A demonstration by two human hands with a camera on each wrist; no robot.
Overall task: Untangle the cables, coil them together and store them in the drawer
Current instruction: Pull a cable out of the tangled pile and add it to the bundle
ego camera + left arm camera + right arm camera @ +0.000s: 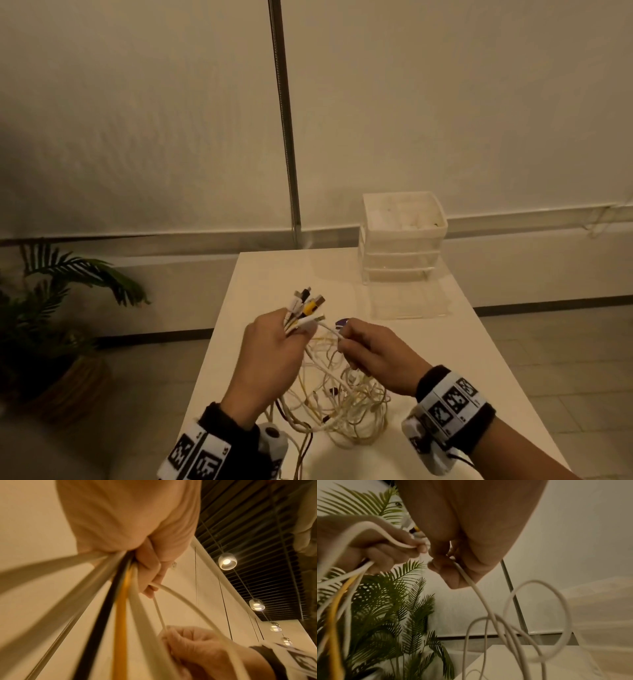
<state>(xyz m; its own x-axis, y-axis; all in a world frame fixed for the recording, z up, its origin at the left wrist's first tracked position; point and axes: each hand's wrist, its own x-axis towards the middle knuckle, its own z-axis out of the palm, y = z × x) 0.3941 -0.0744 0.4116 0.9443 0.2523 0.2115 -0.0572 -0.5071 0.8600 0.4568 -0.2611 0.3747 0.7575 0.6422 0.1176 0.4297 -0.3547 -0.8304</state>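
Observation:
My left hand (274,342) grips a bunch of cable ends (305,305), white, yellow and black plugs fanning out above its fingers. From that fist white, black and yellow cables (120,615) run down. My right hand (370,353) pinches one thin white cable (330,329) just right of the left hand, and the same white cable (471,582) trails from its fingers. A loose tangle of cables (342,397) hangs below both hands onto the white table (462,359). A clear plastic drawer unit (402,240) stands at the table's far side, its lowest drawer (407,301) pulled out.
A metal pole (284,120) rises behind the table against the pale wall. A potted palm (51,308) stands on the floor to the left. A small purple thing (342,322) peeks out just above my right hand.

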